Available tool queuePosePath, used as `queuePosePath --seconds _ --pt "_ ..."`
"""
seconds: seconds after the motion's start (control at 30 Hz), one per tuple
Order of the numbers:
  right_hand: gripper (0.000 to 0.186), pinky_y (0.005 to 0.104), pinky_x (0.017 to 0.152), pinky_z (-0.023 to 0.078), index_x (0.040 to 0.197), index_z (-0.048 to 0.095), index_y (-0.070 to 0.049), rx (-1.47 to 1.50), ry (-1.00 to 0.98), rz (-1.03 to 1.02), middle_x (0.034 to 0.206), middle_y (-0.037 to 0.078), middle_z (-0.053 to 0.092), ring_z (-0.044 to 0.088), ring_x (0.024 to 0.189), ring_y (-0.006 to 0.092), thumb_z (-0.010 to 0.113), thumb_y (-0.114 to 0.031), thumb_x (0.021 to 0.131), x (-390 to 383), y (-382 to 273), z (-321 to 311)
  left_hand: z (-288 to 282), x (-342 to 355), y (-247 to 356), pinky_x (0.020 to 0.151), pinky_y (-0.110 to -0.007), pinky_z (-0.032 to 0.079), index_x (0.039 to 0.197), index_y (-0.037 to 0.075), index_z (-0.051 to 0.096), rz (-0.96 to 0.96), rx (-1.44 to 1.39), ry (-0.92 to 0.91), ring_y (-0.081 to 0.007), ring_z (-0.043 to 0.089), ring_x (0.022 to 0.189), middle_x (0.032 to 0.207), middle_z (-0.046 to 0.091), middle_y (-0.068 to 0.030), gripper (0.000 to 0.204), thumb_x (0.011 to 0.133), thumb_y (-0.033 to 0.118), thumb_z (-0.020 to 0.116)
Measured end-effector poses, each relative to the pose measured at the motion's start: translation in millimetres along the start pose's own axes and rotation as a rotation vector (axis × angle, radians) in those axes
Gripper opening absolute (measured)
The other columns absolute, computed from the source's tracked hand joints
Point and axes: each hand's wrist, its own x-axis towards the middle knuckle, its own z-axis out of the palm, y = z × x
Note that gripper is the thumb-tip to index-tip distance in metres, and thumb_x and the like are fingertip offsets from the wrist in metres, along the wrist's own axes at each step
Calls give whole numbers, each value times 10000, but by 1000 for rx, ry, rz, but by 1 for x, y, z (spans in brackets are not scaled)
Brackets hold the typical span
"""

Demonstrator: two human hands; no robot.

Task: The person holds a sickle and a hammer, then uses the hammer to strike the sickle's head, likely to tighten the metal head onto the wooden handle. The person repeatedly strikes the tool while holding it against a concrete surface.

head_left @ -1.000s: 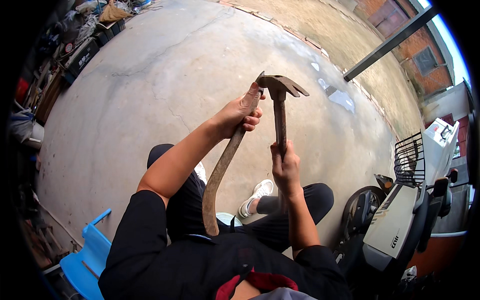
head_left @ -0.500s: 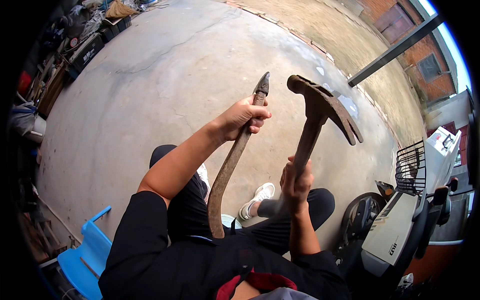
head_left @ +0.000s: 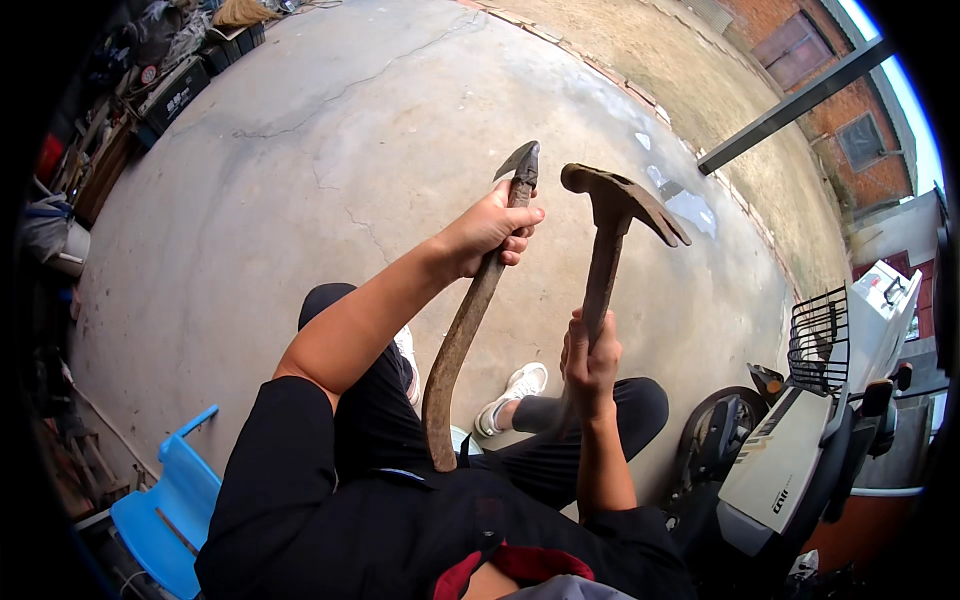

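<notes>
My left hand (head_left: 482, 232) is closed round the upper part of a curved wooden handle (head_left: 452, 365), whose top carries a small dark, curved metal head (head_left: 524, 160). The handle's lower end hangs over my lap. My right hand (head_left: 590, 362) grips the handle of a rusty claw hammer (head_left: 625, 205). The hammer's head is to the right of the other tool's metal head, with a gap between them, its claw pointing right. My legs are bent below both tools, in dark trousers and white shoes.
A blue plastic chair (head_left: 160, 520) is at lower left, piled clutter (head_left: 160, 100) along the left edge. A white scooter (head_left: 775, 450) with a black basket (head_left: 815, 340) stands close on my right. A concrete floor (head_left: 260, 220) stretches ahead, with a metal post (head_left: 790, 105) and brick building beyond.
The hammer has come away rightward from the other tool's head, which it was against a second ago. Since half a second ago, it has shifted slightly back left. My left hand has moved little.
</notes>
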Motion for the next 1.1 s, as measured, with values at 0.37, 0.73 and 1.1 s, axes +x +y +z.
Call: queuePosePath --seconds 0.37,0.73,1.1 --pt "83 280 480 399 982 544 -11 -162 20 -256 619 50 509 518 512 117 547 -95 987 15 13 19 4 -4 1 392 -165 308 1157 117 406 -23 -35 -31 -8 361 503 728 400 40 321 914 97 615" --pt "118 360 512 438 1028 522 13 -167 11 -216 671 140 557 565 533 278 570 -61 950 4 11 21 -3 -4 10 388 -171 304 1145 114 414 -51 -124 30 -10 346 494 730 403 44 323 899 53 613" --pt "91 304 489 420 1030 540 -12 -15 26 -124 653 75 545 536 501 190 557 -64 958 6 10 9 -10 0 9 389 -175 318 1170 115 383 -11 -107 97 -17 362 499 729 405 36 352 903 54 604"
